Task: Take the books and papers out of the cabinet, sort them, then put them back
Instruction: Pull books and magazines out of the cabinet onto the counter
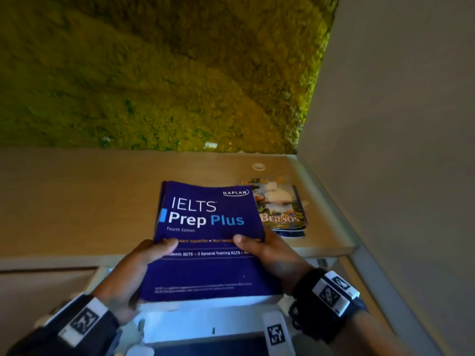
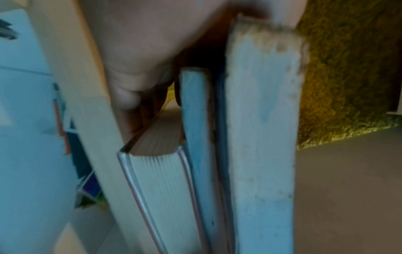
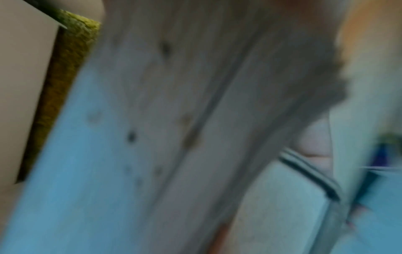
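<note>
Both the left hand [image 1: 133,276] and the right hand [image 1: 267,255] clamp a stack of books [image 1: 208,242], thumbs on top and fingers curled beneath, above the surface [image 1: 77,201], likely mid-removal; next it needs setting down beside the magazine [image 1: 280,209].

Office or study corner, wooden desk [image 1: 102,201], moss-green wall panel [image 1: 154,73], exam-prep book [image 1: 208,240]

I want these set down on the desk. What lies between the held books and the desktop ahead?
Nothing visible does. The desk ahead of the IELTS book shows bare wood; the magazine lies off to its right.
</note>
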The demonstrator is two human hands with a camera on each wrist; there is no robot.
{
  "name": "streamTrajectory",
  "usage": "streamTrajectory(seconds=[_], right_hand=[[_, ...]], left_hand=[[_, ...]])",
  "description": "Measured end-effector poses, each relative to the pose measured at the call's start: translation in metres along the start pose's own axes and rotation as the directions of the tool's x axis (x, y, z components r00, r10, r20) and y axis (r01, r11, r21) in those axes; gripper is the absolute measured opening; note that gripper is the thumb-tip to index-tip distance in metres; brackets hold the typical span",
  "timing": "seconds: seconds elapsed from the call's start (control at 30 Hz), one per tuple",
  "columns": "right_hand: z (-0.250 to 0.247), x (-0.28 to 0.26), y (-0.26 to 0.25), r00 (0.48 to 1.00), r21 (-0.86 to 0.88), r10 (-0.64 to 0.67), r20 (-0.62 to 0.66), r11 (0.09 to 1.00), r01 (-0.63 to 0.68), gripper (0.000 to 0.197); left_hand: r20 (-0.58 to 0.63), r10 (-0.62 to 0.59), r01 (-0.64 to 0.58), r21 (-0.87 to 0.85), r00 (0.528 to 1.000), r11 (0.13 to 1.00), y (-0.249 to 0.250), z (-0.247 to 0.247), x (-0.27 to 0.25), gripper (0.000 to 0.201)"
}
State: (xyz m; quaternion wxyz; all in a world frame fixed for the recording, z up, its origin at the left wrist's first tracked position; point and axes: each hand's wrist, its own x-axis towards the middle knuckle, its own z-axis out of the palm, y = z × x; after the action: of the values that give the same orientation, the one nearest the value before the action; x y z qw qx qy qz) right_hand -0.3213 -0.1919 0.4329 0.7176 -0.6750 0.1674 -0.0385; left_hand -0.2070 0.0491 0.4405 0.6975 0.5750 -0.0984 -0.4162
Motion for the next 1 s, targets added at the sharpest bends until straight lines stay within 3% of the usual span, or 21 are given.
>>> streamTrajectory(seconds=[0.03,0.07,0.3,0.5,0.6,0.67,0.83,0.93,0.97,1.0], right_hand=[[0.001,0.019,-0.008,1.0,0.005,-0.012,-0.006,1.0,0.012,0.037],[0.001,0.039,-0.014,1.0,0.003,-0.017,-0.018,1.0,0.017,0.035],[-0.005,0.183,0.0,0.987,-0.041,0.023,-0.16,0.999,-0.03,0.035],[-0.022,0.248,0.028,0.964,-0.1,0.054,-0.262,0.992,-0.083,0.022],[-0.029,0.259,0.032,0.956,-0.135,0.041,-0.289,0.987,-0.083,0.027],[-0.031,0.263,0.031,0.957,-0.165,0.042,-0.287,0.982,-0.092,0.029],[-0.036,0.243,0.037,0.972,-0.136,0.068,-0.225,0.986,-0.101,0.03],[-0.04,0.205,0.046,0.974,-0.11,0.062,-0.219,0.99,-0.088,0.019],[-0.041,0.188,0.051,0.97,-0.095,0.08,-0.231,0.99,-0.105,0.015],[-0.042,0.171,0.054,0.969,-0.08,0.087,-0.232,0.991,-0.108,0.014]], left_hand=[[0.039,0.009,-0.009,0.014,0.999,1.0,0.015,-0.007,0.014,0.045],[-0.031,0.025,-0.023,0.039,0.999,0.999,0.027,-0.013,0.032,0.04],[-0.143,-0.038,0.055,0.117,0.989,0.992,0.06,-0.062,0.177,0.043],[-0.21,-0.085,0.119,0.153,0.974,0.981,0.051,-0.087,0.257,0.034],[-0.233,-0.048,0.108,0.25,0.971,0.962,0.042,-0.099,0.28,0.061],[-0.237,-0.04,0.108,0.282,0.971,0.953,0.038,-0.104,0.286,0.065],[-0.266,0.128,-0.041,0.311,0.956,0.95,0.044,-0.08,0.256,0.025],[-0.246,0.14,-0.069,0.277,0.959,0.958,0.025,-0.072,0.215,0.012],[-0.237,0.141,-0.077,0.26,0.961,0.962,0.015,-0.069,0.196,0.011],[-0.244,0.169,-0.108,0.245,0.955,0.963,0.005,-0.067,0.179,0.022]])
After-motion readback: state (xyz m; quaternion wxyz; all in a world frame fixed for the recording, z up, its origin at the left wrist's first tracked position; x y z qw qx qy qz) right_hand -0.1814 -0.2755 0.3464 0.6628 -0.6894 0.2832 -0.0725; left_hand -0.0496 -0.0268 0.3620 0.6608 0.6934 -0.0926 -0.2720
